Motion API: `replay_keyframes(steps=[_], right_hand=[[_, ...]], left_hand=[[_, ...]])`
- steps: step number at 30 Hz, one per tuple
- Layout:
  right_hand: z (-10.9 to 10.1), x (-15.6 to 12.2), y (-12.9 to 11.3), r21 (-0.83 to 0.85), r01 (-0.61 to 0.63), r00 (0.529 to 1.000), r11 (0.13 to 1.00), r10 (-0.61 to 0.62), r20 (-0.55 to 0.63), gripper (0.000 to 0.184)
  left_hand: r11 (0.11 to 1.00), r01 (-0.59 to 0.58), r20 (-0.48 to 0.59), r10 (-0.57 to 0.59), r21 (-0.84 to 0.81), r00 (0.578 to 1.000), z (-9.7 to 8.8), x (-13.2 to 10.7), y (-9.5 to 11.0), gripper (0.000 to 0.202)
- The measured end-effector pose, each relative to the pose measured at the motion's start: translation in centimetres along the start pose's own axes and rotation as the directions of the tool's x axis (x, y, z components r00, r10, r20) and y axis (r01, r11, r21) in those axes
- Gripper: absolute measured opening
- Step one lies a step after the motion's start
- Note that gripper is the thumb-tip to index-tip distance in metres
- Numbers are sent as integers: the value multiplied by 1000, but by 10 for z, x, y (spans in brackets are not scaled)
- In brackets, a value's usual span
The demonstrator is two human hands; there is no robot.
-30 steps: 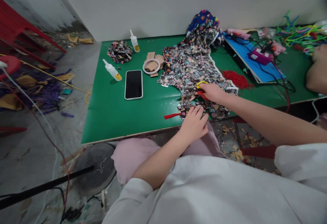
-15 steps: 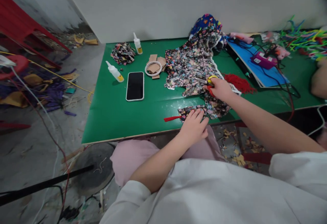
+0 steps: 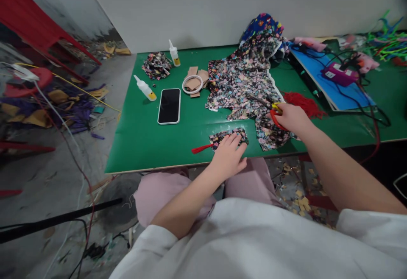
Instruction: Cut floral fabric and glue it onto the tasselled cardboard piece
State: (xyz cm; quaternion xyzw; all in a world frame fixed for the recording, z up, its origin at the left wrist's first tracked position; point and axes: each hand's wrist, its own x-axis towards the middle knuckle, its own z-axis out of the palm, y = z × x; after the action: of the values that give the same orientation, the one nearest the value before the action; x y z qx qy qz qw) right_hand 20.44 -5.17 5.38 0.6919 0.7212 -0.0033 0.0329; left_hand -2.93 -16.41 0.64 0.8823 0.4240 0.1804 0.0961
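Note:
My right hand (image 3: 291,118) is closed on red-and-yellow-handled scissors (image 3: 272,110), whose blades point left over a large piece of floral fabric (image 3: 241,82) spread on the green table (image 3: 143,139). My left hand (image 3: 227,158) lies flat, fingers spread, on a small cut piece of the same floral fabric (image 3: 228,137) near the table's front edge. A red tassel (image 3: 201,148) sticks out to the left of that piece. Another scrap of floral fabric (image 3: 270,135) lies between my two hands.
A phone (image 3: 169,105) lies face up, left of centre. Two glue bottles (image 3: 144,88) (image 3: 174,54), a white ring on cardboard pieces (image 3: 192,84), a crumpled fabric bundle (image 3: 155,65), red yarn (image 3: 302,103), a blue board with cables (image 3: 330,82) and pipe cleaners (image 3: 386,41) share the table.
The small fabric piece now lies separate from the large one, and my left hand has slid it leftwards. My right hand with the scissors has moved right.

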Motion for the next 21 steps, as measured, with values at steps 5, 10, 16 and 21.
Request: replay_keyframes(steps=[5, 10, 16, 21], right_hand=[[13, 4, 3, 81, 73, 997, 994, -69, -47, 43], [15, -4, 5, 144, 217, 946, 965, -172, -273, 33], [7, -36, -39, 362, 446, 848, 818, -258, -463, 20], [30, -45, -90, 475, 624, 766, 621, -365, -529, 11]], left_hand=[[999, 51, 14, -51, 18, 999, -12, -5, -15, 44], [1000, 2, 52, -1, -31, 999, -26, -2, -26, 44], [987, 119, -74, -128, -111, 989, -75, 6, -68, 28], [976, 194, -75, -202, -99, 977, -86, -10, -86, 18]])
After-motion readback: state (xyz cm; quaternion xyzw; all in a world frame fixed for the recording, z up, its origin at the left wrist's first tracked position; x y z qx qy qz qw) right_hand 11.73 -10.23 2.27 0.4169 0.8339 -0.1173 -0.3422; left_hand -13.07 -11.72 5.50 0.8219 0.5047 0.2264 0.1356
